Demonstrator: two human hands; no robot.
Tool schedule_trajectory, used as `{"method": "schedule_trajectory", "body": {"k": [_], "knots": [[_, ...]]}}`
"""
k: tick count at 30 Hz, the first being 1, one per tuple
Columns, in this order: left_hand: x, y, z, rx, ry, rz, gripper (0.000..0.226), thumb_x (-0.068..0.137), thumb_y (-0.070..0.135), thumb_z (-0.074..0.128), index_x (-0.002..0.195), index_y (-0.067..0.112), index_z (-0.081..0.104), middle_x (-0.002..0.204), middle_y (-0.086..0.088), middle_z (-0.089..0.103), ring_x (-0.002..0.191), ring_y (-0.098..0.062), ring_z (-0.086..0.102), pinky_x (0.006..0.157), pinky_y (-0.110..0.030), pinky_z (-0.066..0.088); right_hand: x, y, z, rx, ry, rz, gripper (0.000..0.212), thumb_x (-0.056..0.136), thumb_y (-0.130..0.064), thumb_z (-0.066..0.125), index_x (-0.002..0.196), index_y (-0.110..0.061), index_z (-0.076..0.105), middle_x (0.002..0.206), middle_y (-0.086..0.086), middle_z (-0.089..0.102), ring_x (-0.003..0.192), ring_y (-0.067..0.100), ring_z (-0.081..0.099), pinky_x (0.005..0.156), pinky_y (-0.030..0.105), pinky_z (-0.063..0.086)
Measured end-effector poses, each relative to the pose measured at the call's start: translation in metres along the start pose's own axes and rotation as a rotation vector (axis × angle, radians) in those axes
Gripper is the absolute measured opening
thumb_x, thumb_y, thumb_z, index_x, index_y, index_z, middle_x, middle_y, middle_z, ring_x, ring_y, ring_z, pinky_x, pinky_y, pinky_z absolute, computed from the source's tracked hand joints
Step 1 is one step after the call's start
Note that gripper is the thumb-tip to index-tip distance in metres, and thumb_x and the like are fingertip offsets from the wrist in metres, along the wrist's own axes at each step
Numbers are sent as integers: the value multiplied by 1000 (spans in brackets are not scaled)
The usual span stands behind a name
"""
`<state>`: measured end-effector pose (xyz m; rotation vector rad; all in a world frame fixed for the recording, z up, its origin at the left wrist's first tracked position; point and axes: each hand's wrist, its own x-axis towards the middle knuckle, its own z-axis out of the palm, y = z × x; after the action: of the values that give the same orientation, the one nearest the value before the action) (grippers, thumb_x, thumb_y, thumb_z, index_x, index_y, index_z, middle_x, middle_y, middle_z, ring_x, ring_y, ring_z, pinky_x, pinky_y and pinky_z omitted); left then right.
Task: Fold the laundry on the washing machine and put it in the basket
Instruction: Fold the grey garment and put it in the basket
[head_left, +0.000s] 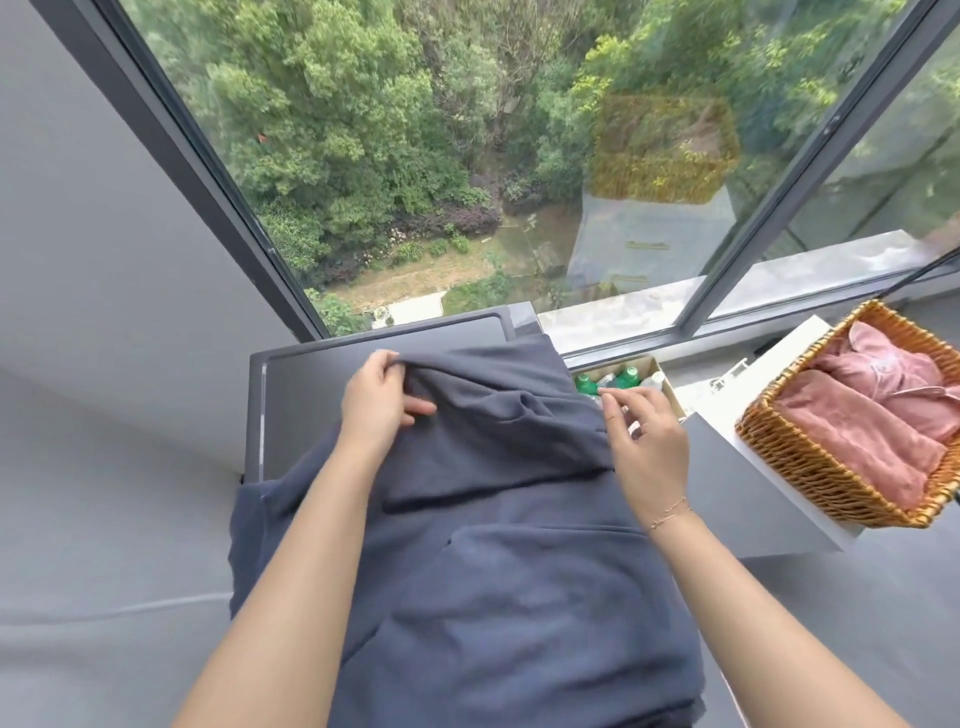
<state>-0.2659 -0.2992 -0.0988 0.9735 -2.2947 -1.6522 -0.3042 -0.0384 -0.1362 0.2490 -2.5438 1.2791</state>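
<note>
Washing machine (306, 379): left hand (376, 400) fingers (387, 361) pinch hoodie (493, 545) fold.

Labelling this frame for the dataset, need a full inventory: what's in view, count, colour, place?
hoodie: 1, dark blue-grey, spread on washing machine
washing machine: 1, dark grey, centre, under window
basket: 1, tan wicker, right, on white surface
folded garments: apparently 2, pink, in basket
bottles: at least 2 green caps, in box right of machine
window: large, dark frame, trees outside
left hand: grips hoodie fabric
right hand: at hoodie's right edge, bracelet on wrist
</note>
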Motion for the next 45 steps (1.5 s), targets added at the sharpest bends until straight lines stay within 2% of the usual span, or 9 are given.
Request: {"method": "schedule_trajectory", "body": {"k": [6,12,15,18,20,28,35,41,45], "knots": [[18,-10,-25,-472,133,-81,18,106,17,29,113,14,45,98,4,59,59,-3,69,54,-13,51,-40,26,9,-58,-306,154,18,84,-8,62,95,-22,62,94,-6,54,86,12,54,81,31,46],[30,-47,-31,-294,246,-126,26,102,12,42,123,5,56,109,-5,59,86,-18,64,74,-24,50,-36,39,11,36,-303,371,11,90,-6,56,96,-15,57,99,1,51,100,23,53,92,29,38],[32,-59,-33,-168,236,-119,25,100,10,45,119,4,60,105,-5,60,95,-19,56,89,-34,45,-14,55,11,30,-324,453,35,85,7,47,115,-7,58,115,6,46,117,27,48,102,30,34],[32,-60,-32,-160,242,-110,23,100,9,44,115,5,61,103,-5,59,94,-17,54,86,-29,43,2,69,14,-38,-527,459,60,79,5,53,134,-17,50,131,1,49,123,20,47,106,37,37],[31,-56,-29,-222,232,-110,19,102,11,42,111,11,59,101,-3,60,92,-15,55,84,-27,44,7,69,20,-90,-576,454,50,79,-1,55,120,-29,63,121,0,63,114,23,57,95,36,45],[18,-23,-36,-383,198,-18,20,104,14,36,103,20,55,96,10,59,89,-6,59,74,-17,47,18,72,-5,-308,-309,421,22,76,3,51,78,-18,54,75,4,55,77,33,51,58,32,30],[-47,-9,-53,-718,61,94,45,102,6,29,81,27,62,86,10,63,87,-5,57,86,-20,47,-13,84,-40,-163,-287,14,39,60,4,46,59,-26,20,109,9,63,94,31,49,74,31,31],[-105,-60,-57,-698,107,-86,44,99,4,29,81,24,64,83,7,67,81,-7,61,68,-14,51,-60,100,-36,-128,-419,371,38,66,12,52,60,-24,43,106,4,62,108,24,56,81,29,37],[-117,-75,-52,-432,84,-151,19,95,2,46,94,17,57,94,1,60,94,-16,56,81,-27,46,-65,94,-34,76,-254,564,34,76,13,44,77,-16,60,94,7,63,95,26,58,78,27,38]]}}
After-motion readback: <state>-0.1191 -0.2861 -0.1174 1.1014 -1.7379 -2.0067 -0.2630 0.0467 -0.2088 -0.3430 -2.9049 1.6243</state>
